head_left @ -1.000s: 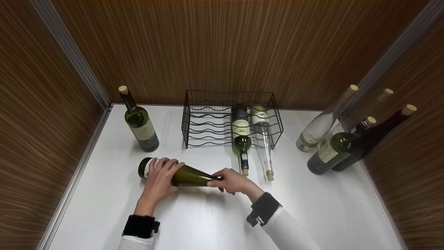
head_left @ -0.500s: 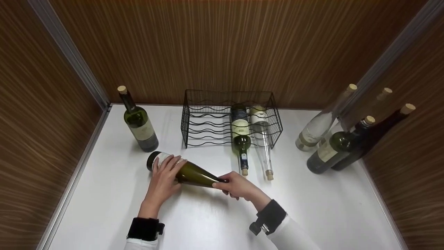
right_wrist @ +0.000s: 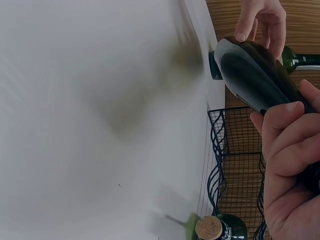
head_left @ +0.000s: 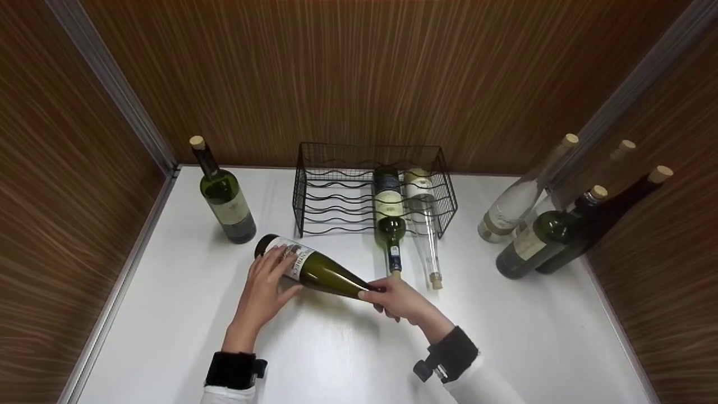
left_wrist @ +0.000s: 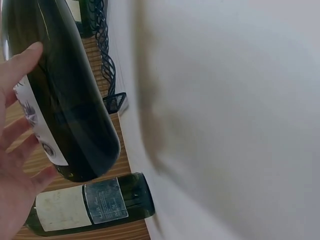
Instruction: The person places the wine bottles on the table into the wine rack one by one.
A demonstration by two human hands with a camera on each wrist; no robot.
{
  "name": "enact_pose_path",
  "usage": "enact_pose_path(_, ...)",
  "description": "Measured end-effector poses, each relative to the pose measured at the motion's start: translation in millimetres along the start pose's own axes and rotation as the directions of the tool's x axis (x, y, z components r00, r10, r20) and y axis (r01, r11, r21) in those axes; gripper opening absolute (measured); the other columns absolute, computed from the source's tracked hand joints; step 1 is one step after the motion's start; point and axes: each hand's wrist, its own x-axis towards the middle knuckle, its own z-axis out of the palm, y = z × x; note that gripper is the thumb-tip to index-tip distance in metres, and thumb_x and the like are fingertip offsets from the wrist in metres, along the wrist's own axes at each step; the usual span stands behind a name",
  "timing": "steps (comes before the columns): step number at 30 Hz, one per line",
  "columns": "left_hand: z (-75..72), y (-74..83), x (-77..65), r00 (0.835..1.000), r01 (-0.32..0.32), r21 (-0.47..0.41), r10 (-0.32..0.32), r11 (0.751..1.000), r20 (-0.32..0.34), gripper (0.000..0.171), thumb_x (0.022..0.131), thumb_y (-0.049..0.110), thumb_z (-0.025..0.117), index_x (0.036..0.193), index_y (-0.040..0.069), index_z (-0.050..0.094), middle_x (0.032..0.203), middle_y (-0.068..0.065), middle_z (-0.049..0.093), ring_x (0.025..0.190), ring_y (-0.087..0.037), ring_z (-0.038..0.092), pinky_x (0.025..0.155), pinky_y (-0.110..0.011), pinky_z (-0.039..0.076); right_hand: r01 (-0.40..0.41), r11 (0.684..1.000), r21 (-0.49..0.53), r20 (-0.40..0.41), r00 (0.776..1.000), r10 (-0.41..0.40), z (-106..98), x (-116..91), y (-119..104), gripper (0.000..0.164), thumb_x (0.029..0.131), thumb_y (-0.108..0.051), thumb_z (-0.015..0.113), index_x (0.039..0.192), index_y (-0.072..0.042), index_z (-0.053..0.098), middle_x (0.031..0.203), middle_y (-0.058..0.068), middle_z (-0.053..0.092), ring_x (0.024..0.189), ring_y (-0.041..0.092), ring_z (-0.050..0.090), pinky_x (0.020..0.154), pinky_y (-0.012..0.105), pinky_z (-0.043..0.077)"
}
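Right hand (right_wrist: 291, 155): fingers curled round one dark bottle (right_wrist: 252, 75). Left hand (right_wrist: 265, 17): at the bottle's end farther from the right hand. Black wire rack (right_wrist: 216, 142): beyond the right hand. Corked green bottle (right_wrist: 235, 228): at the rack. White desk (right_wrist: 100, 90): below both hands.

Head: looking forward and down from above, taking in the whole wire rack (head_left: 336, 211). Left wrist: facing across the table (left_wrist: 225, 125), tipping sideways, sitting close to the held bottle (left_wrist: 75, 110). Right wrist: looking lengthwise along that bottle. All: sharing bottle and rack.
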Motion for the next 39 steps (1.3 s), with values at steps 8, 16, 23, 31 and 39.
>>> enact_pose_path(8, 4.0, 1.4, -2.6, 1.000, 0.020, -0.038, -0.021, 0.999, -0.022, 0.049, 0.083, 0.024, 0.081, 0.126, 0.007, 0.066, 0.139, -0.016, 0.053, 0.130, -0.035, 0.046, 0.108, -0.057, 0.030, -0.011, 1.000, 0.008, -0.041, 0.999, 0.011, -11.3, -12.2, 3.7, 0.027, 0.094, -0.038, 0.066, 0.092, -0.011, 0.070, 0.060, -0.001, 0.046, 0.041, 0.007, 0.033, 0.035, 0.021, 0.028)
enact_pose_path(16, 10.6, 1.9, -5.1, 1.000, 0.010, -0.084, -0.010, 0.996, -0.004, 0.043, 0.088, 0.026, 0.076, 0.124, 0.005, 0.067, 0.140, -0.016, 0.053, 0.122, -0.037, 0.053, 0.103, -0.059, 0.035, -0.033, 0.999, 0.018, -0.090, 0.995, 0.034, -19.3, -26.6, 7.7, 0.029, 0.094, -0.038, 0.066, 0.095, -0.009, 0.068, 0.060, -0.001, 0.046, 0.043, 0.007, 0.033, 0.036, 0.022, 0.027)
enact_pose_path(23, 15.1, 3.1, -5.8, 0.997, 0.056, -0.127, -0.050, 0.990, 0.055, 0.046, 0.091, 0.031, 0.072, 0.129, 0.007, 0.064, 0.140, -0.015, 0.054, 0.124, -0.035, 0.053, 0.103, -0.056, 0.037, -0.045, 0.998, 0.044, -0.144, 0.988, 0.051, -25.8, -37.2, 11.4, 0.045, 0.094, -0.035, 0.067, 0.127, -0.004, 0.065, 0.061, 0.001, 0.045, 0.041, 0.007, 0.031, 0.036, 0.022, 0.028)
enact_pose_path(31, 18.1, 4.4, -4.3, 0.993, 0.085, -0.144, -0.073, 0.986, 0.090, 0.050, 0.092, 0.036, 0.071, 0.131, 0.007, 0.063, 0.139, -0.017, 0.054, 0.125, -0.035, 0.052, 0.103, -0.056, 0.037, -0.039, 0.998, 0.055, -0.212, 0.976, 0.049, -26.2, -43.8, 6.3, 0.030, 0.100, -0.020, 0.058, 0.117, 0.004, 0.065, 0.064, 0.002, 0.044, 0.042, 0.006, 0.028, 0.038, 0.020, 0.026)
enact_pose_path(39, 18.3, 5.6, -4.4, 0.989, 0.112, -0.137, -0.096, 0.984, 0.113, 0.049, 0.093, 0.036, 0.069, 0.132, 0.009, 0.063, 0.139, -0.015, 0.054, 0.127, -0.034, 0.051, 0.104, -0.055, 0.037, -0.074, 0.993, 0.097, -0.272, 0.957, 0.098, -27.5, -39.5, 19.2, 0.040, 0.097, -0.030, 0.064, 0.125, -0.001, 0.064, 0.064, 0.002, 0.047, 0.042, 0.007, 0.030, 0.038, 0.022, 0.027)
